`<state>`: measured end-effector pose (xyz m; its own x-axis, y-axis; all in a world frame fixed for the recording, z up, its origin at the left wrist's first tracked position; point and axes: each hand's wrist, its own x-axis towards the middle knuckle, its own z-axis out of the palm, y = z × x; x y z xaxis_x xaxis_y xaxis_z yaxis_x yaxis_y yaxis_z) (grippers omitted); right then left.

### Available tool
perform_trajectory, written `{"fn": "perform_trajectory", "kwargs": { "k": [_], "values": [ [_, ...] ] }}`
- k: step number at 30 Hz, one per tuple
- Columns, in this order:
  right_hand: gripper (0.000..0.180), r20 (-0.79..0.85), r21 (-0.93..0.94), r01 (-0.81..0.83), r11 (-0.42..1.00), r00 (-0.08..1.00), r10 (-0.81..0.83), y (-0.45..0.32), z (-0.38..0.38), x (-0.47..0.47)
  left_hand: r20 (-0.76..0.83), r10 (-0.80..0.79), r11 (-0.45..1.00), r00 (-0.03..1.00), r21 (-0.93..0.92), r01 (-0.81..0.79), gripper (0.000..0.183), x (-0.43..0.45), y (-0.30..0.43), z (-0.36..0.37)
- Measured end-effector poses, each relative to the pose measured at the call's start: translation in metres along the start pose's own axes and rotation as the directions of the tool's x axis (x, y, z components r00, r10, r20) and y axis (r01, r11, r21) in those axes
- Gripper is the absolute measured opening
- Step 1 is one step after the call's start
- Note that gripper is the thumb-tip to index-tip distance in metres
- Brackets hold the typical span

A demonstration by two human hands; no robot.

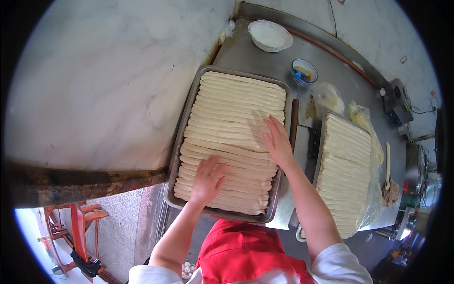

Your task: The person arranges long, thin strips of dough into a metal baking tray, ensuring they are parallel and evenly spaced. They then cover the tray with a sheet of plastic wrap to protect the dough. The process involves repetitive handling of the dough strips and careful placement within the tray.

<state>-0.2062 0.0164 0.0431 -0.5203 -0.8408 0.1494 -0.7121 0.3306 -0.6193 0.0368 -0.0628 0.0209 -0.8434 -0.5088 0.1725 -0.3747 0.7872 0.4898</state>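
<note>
A large metal tray [280, 198] lies before me, filled with rows of long, pale dough strips [241, 103] laid side by side across its width. My left hand [207, 179] is over the lower left of the strips, fingers spread, holding nothing. Near the tray's right rim, my right hand [278, 142] is over the strip ends with its fingers apart and nothing in them. Whether either palm touches the dough is hard to tell. The strips look glossy at the far end.
A second tray of dough strips [342, 170] stands at right, beside plastic wrap [377, 177]. Between the trays are a wooden rod [294, 120] and a black knife handle [312, 142]. Behind sit a white bowl [270, 35] and a patterned bowl [304, 72] holding yellow liquid. A marble-like wall [106, 85] borders the left.
</note>
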Motion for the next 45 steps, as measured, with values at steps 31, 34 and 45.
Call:
{"fn": "perform_trajectory", "kwargs": {
  "k": [31, 34, 45],
  "values": [
    [0.074, 0.441, -0.422, 0.116, 0.899, 0.893, 0.092, -0.012, -0.013, -0.057, -0.004, 0.022, 0.992, 1.0, -0.127, -0.022, 0.018, -0.017, 0.018, 0.016],
    [0.069, 0.439, -0.366, 0.141, 0.92, 0.898, 0.037, -0.013, -0.014, -0.059, -0.003, 0.03, 0.992, 1.0, -0.125, -0.03, 0.019, -0.017, 0.018, 0.017],
    [0.032, -0.013, 0.064, -0.422, 0.904, 0.906, 0.424, -0.015, 0.027, -0.058, -0.059, -0.037, 0.98, 0.998, -0.197, 0.025, 0.021, -0.015, 0.032, 0.023]
  ]
}}
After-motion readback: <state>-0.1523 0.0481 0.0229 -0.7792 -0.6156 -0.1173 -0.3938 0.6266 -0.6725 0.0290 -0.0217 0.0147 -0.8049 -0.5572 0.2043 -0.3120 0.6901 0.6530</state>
